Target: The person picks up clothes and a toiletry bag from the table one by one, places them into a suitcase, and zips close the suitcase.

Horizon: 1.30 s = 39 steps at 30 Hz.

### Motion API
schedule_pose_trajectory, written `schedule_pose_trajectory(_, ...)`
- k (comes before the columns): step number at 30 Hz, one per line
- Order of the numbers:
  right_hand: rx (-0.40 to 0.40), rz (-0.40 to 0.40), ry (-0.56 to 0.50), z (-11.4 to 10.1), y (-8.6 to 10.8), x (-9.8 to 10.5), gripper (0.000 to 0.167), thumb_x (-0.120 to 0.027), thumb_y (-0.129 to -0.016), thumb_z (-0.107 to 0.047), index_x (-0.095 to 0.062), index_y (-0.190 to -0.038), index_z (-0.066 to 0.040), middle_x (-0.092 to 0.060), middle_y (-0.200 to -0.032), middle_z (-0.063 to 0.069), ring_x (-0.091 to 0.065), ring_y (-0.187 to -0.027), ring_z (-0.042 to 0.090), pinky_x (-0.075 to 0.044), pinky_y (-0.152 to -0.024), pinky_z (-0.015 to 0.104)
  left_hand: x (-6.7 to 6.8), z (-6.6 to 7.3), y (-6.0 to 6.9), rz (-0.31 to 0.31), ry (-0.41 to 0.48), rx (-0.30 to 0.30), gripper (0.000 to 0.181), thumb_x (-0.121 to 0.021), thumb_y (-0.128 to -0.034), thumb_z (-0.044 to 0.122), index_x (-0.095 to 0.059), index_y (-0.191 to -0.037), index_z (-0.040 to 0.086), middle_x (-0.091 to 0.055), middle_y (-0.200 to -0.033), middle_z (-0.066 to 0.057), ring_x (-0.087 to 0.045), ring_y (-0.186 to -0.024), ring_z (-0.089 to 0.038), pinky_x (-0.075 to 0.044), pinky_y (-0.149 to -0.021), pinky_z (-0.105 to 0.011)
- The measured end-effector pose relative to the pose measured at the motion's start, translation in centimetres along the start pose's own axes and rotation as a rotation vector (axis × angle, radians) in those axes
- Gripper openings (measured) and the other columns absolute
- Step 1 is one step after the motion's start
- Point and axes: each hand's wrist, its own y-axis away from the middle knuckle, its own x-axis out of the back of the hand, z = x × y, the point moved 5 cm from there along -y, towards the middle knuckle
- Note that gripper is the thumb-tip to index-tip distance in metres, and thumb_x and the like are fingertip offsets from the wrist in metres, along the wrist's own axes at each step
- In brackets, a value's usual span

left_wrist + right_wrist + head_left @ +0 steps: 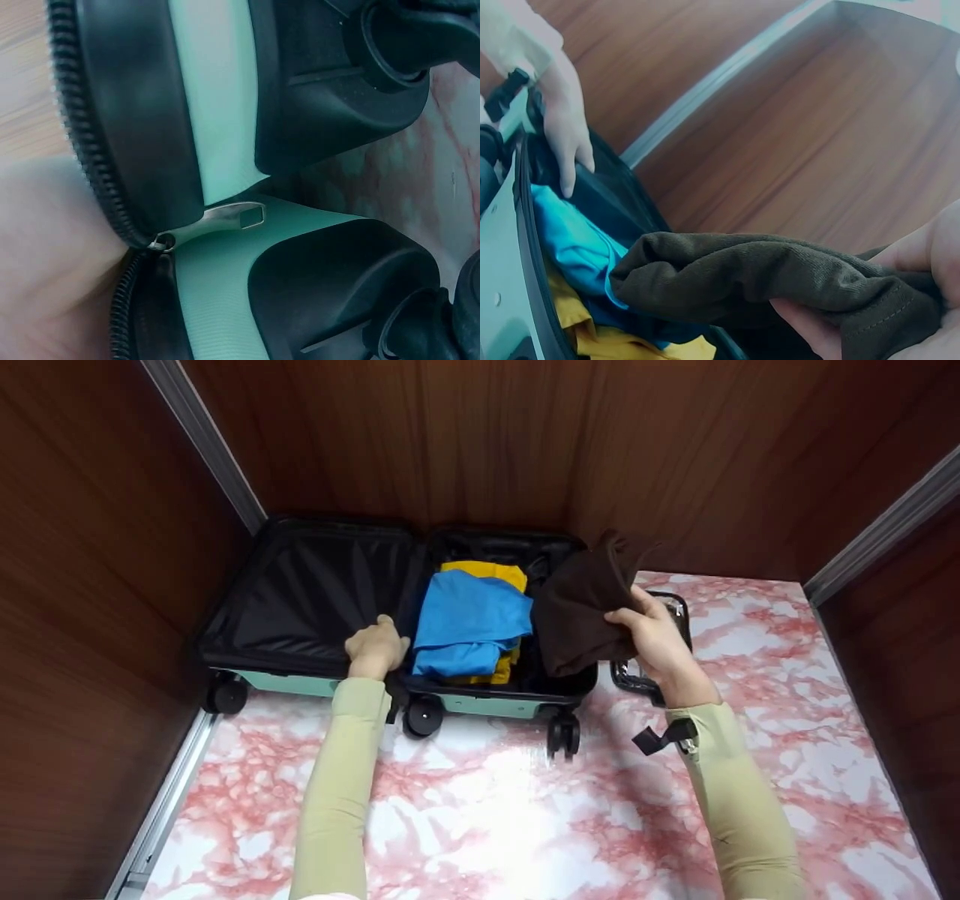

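Observation:
A brown folded garment [581, 615] hangs over the right end of the open suitcase [487, 706], its right side pinched between the thumb and fingers of my right hand [660, 645]. In the suitcase's right half lies a blue folded cloth [472, 615] on top of a yellow one [487, 570]. My left hand [376, 647] rests on the inner edge of the black-lined left half [307, 585]. In the right wrist view that left hand [566, 124] has its fingers extended downward. A metal zipper pull [236, 216] shows close up in the left wrist view.
A black-edged case with a clear panel [679, 611] lies on the floor right of the suitcase, partly behind my right hand. Black wheels [424, 716] stick out in front. Wooden panels [495, 442] stand behind and at both sides. The floor [480, 810] is red-and-white marbled.

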Motion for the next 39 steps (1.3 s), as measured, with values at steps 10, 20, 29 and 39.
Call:
schedule_pose_trajectory(10,-0.025,0.001,0.003,0.7,-0.5,-1.2,0.052,-0.048,-0.096,0.010,-0.051,-0.146,-0.008,-0.059,-0.122,0.019,-0.071,-0.077,0.023,-0.059,-0.063,0.033,0.1,0.0,0.1,-0.004,-0.003,0.001,0.068,-0.047,-0.1073,0.041,-0.028,-0.157,-0.001,-0.057,-0.137,-0.028,-0.059,-0.114,-0.045,-0.048,-0.090,-0.055)
schedule_pose_trajectory(20,0.008,0.025,-0.006,0.7,-1.8,-2.5,0.052,-0.050,-0.093,0.012,-0.052,-0.142,-0.003,-0.061,-0.119,0.017,-0.070,-0.079,0.021,-0.058,-0.066,0.030,0.1,-0.1,0.1,-0.017,-0.003,0.005,0.069,-0.046,-0.1077,0.041,-0.025,-0.158,-0.002,-0.055,-0.140,-0.028,-0.058,-0.117,-0.045,-0.046,-0.093,-0.055)
schedule_pose_trajectory(29,-0.006,0.035,0.007,0.7,-2.4,-3.4,0.045,-0.051,-0.093,0.010,-0.055,-0.136,-0.003,-0.062,-0.113,0.016,-0.070,-0.081,0.021,-0.058,-0.067,0.031,0.2,0.1,0.0,-0.001,0.001,0.004,0.068,-0.046,-0.1072,0.040,-0.028,-0.157,-0.002,-0.057,-0.137,-0.028,-0.059,-0.116,-0.045,-0.047,-0.092,-0.055)
schedule_pose_trajectory(39,0.001,0.013,0.019,0.5,-2.7,-4.1,0.048,-0.051,-0.093,0.008,-0.053,-0.140,-0.003,-0.061,-0.120,0.016,-0.069,-0.087,0.022,-0.058,-0.071,0.032,0.0,0.2,0.0,-0.004,0.005,0.006,0.068,-0.047,-0.1070,0.040,-0.028,-0.157,-0.002,-0.056,-0.139,-0.027,-0.058,-0.116,-0.045,-0.047,-0.092,-0.055)
